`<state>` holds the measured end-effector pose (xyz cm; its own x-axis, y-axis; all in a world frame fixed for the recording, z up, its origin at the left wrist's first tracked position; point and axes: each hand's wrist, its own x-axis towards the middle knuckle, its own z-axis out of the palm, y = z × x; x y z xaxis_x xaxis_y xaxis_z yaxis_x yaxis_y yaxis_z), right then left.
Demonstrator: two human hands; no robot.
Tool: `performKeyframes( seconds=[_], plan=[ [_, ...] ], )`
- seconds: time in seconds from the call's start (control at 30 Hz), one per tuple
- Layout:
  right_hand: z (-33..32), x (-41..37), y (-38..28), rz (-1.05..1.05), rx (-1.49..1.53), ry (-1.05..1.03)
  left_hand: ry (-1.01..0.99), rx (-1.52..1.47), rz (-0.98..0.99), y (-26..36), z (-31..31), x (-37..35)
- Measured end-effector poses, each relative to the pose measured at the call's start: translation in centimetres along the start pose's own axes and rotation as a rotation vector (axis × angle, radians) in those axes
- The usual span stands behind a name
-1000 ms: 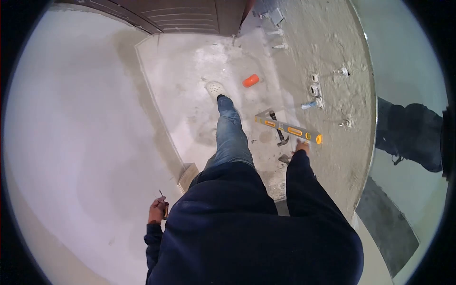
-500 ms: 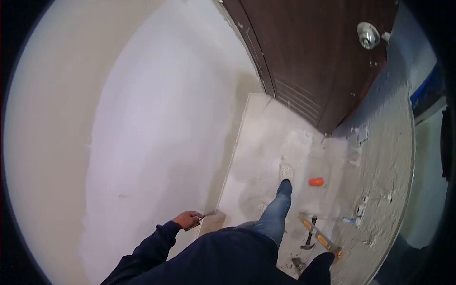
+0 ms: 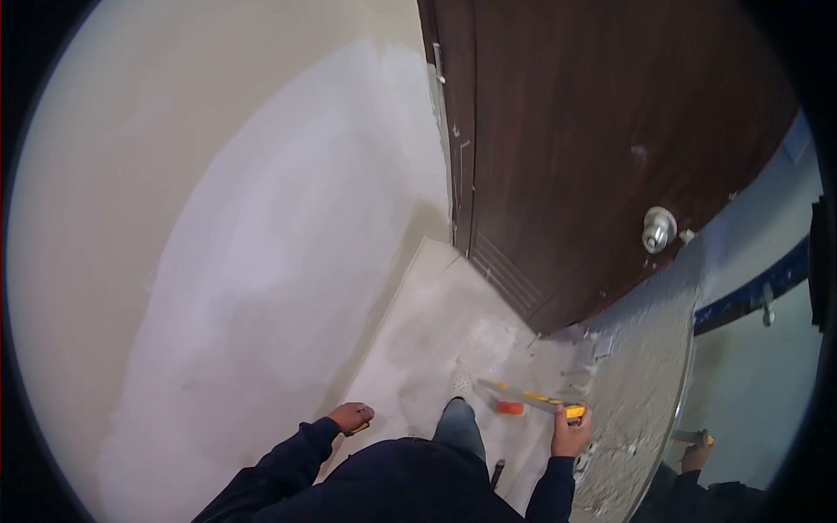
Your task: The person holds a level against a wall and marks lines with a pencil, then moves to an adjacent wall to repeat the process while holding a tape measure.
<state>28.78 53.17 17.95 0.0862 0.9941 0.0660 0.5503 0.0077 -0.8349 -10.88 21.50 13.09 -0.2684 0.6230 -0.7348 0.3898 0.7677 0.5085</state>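
Observation:
My right hand (image 3: 571,433), at the lower right, is closed round the yellow end of a long grey-and-yellow tool (image 3: 542,399), which slants up to the left above the floor. My left hand (image 3: 350,415) is closed beside the pale wall (image 3: 253,253), at the lower left. Under its fingers shows a small dark and yellow thing, too small to name. Between the hands, a orange-red block-like object (image 3: 510,407) lies on the floor (image 3: 418,322), close to the tool.
A brown door (image 3: 593,157) with a round metal knob (image 3: 660,229) stands ahead. My perforated shoe (image 3: 462,383) is on the floor. A dark handle (image 3: 498,473) lies beside my leg. On the right are a rough wall (image 3: 645,375) and a mirror (image 3: 741,401) reflecting a hand.
My right hand has come into view with the long tool, which was lying low by the hammer, now lifted. My left hand stays by the wall. The view has shifted, showing more door.

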Motion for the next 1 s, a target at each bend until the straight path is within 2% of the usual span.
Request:
performKeyframes(
  seconds=[0.07,0.13,0.17,0.23,0.27,0.33,0.37,0.43,0.47,0.5,0.53,0.57,0.6,0.67,0.73,0.8,0.83,1.0],
  plan=[
    [1.1,4.4,-2.1,-0.011,0.250,-0.134,0.053,-0.001,0.076,1.5,-0.5,2.9],
    [2.7,8.6,-3.8,-0.061,0.283,-0.162,0.081,-0.118,0.027,6.6,-2.6,4.5],
    [3.4,10.4,-6.7,0.005,0.363,-0.141,0.092,-0.134,0.033,8.1,-3.5,5.4],
    [4.6,13.8,-10.6,0.077,0.539,-0.168,0.106,-0.482,0.010,10.3,-4.6,6.7],
    [5.5,15.6,-12.1,0.083,0.636,-0.218,0.113,-0.494,0.015,11.2,-5.5,7.3],
    [6.9,18.3,-15.9,0.033,0.770,-0.289,0.115,-1.021,0.064,12.8,-7.4,8.2],
    [7.7,20.0,-17.2,0.039,0.814,-0.309,0.117,-1.032,0.070,14.0,-8.5,7.8],
    [8.4,22.9,-20.1,0.051,0.907,-0.365,0.056,-1.499,0.318,16.4,-9.8,6.1],
    [9.4,24.1,-21.8,0.062,0.959,-0.397,0.060,-1.505,0.323,16.6,-10.5,6.8],
    [10.3,25.2,-23.1,0.056,0.969,-0.405,0.049,-1.498,0.436,16.8,-11.3,7.5],
    [11.8,26.2,-24.2,0.094,0.988,-0.329,0.035,-1.487,0.546,17.6,-12.3,7.6],
    [12.6,27.9,-24.3,0.076,0.939,-0.394,0.022,-1.468,0.669,18.3,-12.7,7.3],
    [13.2,29.6,-24.5,0.058,0.889,-0.457,0.020,-1.474,0.671,19.1,-13.5,7.0],
    [14.0,30.8,-26.7,0.052,0.873,-0.468,0.026,-1.288,0.833,20.3,-14.4,6.3],
    [15.0,32.0,-28.7,0.054,0.855,-0.468,0.020,-1.231,0.859,21.4,-16.3,6.7],
    [15.6,32.8,-30.2,-0.038,0.828,-0.481,-0.049,-1.300,0.907,22.2,-17.7,8.0],
    [15.7,33.9,-29.7,-0.097,0.777,-0.560,-0.078,-1.373,0.958,22.6,-18.3,8.8],
    [16.1,34.4,-29.4,-0.163,0.597,-0.477,-0.203,-1.514,0.983,23.0,-22.2,13.2]
  ],
)
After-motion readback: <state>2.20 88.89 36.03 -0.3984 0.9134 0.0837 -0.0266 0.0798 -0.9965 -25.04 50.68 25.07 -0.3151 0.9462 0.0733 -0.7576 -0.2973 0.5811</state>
